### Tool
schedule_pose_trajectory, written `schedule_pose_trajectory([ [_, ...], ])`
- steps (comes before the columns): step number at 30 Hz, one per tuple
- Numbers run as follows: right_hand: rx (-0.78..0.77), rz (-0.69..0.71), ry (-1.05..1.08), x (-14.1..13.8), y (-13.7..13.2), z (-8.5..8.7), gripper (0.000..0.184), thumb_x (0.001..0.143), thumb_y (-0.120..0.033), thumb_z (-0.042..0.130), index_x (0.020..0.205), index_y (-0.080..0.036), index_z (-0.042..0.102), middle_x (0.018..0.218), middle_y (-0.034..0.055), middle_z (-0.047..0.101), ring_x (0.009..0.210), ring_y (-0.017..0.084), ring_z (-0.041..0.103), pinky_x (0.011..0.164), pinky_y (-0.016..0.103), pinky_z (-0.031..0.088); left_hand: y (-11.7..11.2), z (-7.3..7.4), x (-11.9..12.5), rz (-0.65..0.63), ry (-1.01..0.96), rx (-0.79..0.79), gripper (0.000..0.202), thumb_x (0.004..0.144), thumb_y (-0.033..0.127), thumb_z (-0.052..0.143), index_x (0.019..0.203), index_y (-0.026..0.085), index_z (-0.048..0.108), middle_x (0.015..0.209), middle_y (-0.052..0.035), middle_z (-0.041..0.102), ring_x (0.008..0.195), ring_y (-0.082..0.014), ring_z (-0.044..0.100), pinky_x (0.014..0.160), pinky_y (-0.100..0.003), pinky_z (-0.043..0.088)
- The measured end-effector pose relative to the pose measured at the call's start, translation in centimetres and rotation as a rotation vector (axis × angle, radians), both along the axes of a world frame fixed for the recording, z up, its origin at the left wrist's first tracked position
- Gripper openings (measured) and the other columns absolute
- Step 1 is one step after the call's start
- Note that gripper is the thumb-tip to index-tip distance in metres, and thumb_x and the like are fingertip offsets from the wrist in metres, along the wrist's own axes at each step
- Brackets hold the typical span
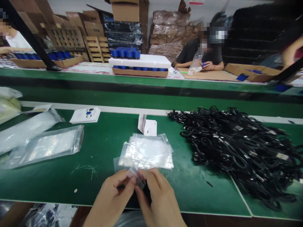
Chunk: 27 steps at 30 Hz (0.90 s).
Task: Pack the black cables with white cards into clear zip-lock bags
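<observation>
Head view | fingers (128, 190) of my left hand (113, 194) and right hand (162, 197) are pinching a clear bag (132, 172) | I'm holding it beside the bag pile (148, 151), nearer me | black cables (232, 145) are lying rightward

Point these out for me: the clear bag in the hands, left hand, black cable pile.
Clear bag (132, 173): head view, crumpled plastic between the hands.
Left hand (113, 192): head view, back of the hand.
Black cable pile (227, 142): head view, middle of heap.
</observation>
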State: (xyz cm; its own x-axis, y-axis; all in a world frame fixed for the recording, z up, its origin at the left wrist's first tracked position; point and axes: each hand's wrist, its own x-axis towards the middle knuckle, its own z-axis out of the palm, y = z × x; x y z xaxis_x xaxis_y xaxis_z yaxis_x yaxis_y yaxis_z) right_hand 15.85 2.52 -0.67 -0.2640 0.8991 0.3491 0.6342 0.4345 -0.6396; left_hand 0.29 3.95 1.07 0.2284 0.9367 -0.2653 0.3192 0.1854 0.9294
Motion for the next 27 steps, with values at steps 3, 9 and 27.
schedule_pose_trajectory([
  [3, 0.021, -0.023, -0.074, -0.2, -0.2, -0.2, 0.03, 0.087, -0.01, 0.047, 0.114, -0.016, 0.056, 0.09, 0.0094, 0.063, 0.073, 0.024, 0.06, 0.063, 0.036, 0.051, -0.1, -0.4, 0.1, -0.016, 0.163, 0.098, 0.023, 0.089, 0.033, 0.048, 0.074, 0.019, 0.059, 0.071, 0.0, 0.064, 0.067, -0.0153, 0.062, 0.062, -0.021, 0.05],
  [9, 0.211, -0.139, -0.231, -1.0, 0.2, -0.5, 0.025, 0.086, -0.009, 0.04, 0.088, -0.014, 0.064, 0.07, 0.0077, 0.061, 0.058, 0.021, 0.055, 0.056, 0.032, 0.037, -0.3, -1.3, 0.9, -0.03, 0.4, 0.481, 0.027, 0.091, 0.024, 0.043, 0.064, 0.021, 0.044, 0.06, 0.0042, 0.052, 0.051, -0.01, 0.052, 0.05, -0.018, 0.041],
  [27, -0.438, 0.05, -0.015, 1.5, 3.7, 4.3, 0.021, 0.088, -0.029, 0.051, 0.069, -0.021, 0.057, 0.055, -0.0044, 0.056, 0.05, 0.012, 0.052, 0.049, 0.022, 0.031, -0.6, -1.8, -0.7, 0.117, 0.405, 0.546, 0.027, 0.084, 0.019, 0.046, 0.058, 0.022, 0.04, 0.052, 0.0072, 0.043, 0.045, -0.0081, 0.046, 0.045, -0.016, 0.036],
])
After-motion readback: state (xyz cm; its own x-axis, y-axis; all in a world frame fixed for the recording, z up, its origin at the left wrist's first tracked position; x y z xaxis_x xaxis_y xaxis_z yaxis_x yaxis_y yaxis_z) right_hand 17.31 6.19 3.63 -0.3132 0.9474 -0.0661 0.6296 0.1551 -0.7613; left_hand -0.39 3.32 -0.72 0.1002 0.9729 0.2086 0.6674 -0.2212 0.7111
